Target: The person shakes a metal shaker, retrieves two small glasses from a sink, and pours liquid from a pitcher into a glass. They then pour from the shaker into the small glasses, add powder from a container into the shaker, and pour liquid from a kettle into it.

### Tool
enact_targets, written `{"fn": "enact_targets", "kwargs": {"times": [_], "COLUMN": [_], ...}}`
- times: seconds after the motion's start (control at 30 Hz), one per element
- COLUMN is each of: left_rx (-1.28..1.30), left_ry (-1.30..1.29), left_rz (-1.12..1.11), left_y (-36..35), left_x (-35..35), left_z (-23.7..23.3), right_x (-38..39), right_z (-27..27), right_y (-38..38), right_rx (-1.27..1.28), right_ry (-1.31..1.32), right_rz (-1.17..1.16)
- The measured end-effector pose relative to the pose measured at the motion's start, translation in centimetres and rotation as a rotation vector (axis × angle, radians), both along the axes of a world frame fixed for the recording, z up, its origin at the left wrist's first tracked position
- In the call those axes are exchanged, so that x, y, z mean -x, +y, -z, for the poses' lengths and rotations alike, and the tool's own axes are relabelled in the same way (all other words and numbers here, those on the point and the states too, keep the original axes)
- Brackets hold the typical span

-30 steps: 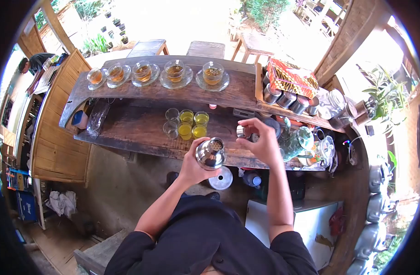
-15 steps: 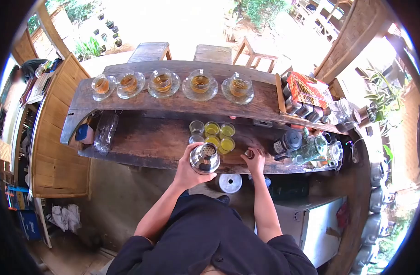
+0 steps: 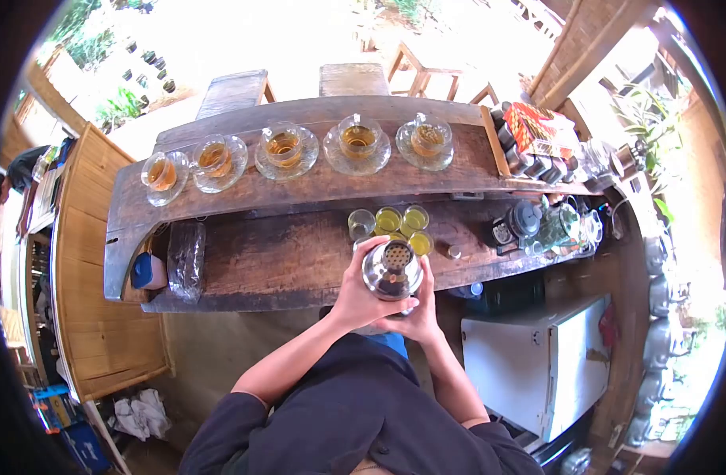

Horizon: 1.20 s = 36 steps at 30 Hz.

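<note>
A shiny metal cocktail shaker is held in front of my chest, its strainer top with small holes facing up toward me. My left hand wraps its left side. Against the right side and lower part lies my right hand, fingers curled round it. Just beyond the shaker stand several small glasses of yellow-green drink, partly hidden by it. An almost clear glass is at their left. The small metal shaker cap sits alone on the lower counter, right of the glasses.
Several glass cups of amber drink on saucers line the raised bar. At the right are a French press, glass jars and a red box. A plastic-wrapped bundle lies left. Below right stands a white fridge.
My right hand has let go of the cap on the counter and come across to the shaker. The shaker is now in both hands. My view has shifted slightly.
</note>
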<state>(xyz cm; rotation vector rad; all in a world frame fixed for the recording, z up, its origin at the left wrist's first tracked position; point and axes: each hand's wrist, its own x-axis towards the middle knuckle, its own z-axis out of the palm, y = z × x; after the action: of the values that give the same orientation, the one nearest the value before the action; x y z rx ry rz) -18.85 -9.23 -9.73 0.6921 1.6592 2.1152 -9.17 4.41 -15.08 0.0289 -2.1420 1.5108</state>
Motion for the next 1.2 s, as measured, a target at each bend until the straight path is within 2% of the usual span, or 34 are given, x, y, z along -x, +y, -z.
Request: {"fn": "enact_targets", "kwargs": {"times": [0.07,0.17,0.2,0.3,0.33,0.37,0.43,0.5,0.57,0.67,0.87,1.2], "left_rx": [-0.052,-0.075,-0.071,-0.021,0.032,0.031,0.152,0.313,0.490,0.560,0.581,0.572], "left_ry": [-0.033,-0.054,-0.027,0.079,0.190,0.185,0.237,0.212,0.228,0.363,0.466,0.452], "left_rz": [0.016,0.112,0.150,0.204,0.175,0.170,0.028,-0.165,-0.160,-0.162,-0.355,-0.374], "left_y": [0.6,0.5,0.4,-0.3,-0.8,-1.6,-3.6,-4.6,-5.1,-4.5,-2.8,-2.5], "left_x": [0.2,0.2,0.3,1.1,1.6,2.3,3.7,4.5,5.1,5.4,5.2,5.3], "left_z": [0.0,0.4,0.8,3.3,5.0,5.7,6.7,8.2,9.0,10.8,12.6,13.2], "right_x": [0.1,0.5,0.6,0.2,0.0,-0.1,-0.3,-0.5,-0.8,-1.0,-0.5,0.8], "right_z": [0.6,-0.3,0.6,-0.3,0.6,0.1,-1.7,-2.8,-2.8,-2.5,-2.4,-2.9], "right_y": [-1.1,-0.9,-1.0,-0.8,-0.6,-0.5,-0.3,0.3,0.8,1.3,1.4,1.4], "right_rx": [-0.025,-0.068,0.049,-0.049,-0.077,-0.079,-0.255,-0.305,-0.375,-0.403,-0.545,-0.641], "right_ry": [-0.046,-0.037,-0.037,-0.166,-0.180,-0.184,-0.331,-0.407,-0.436,-0.553,-0.638,-0.682], "right_rz": [0.110,0.159,0.156,0.225,0.267,0.262,0.336,0.311,0.301,0.284,0.265,0.216]}}
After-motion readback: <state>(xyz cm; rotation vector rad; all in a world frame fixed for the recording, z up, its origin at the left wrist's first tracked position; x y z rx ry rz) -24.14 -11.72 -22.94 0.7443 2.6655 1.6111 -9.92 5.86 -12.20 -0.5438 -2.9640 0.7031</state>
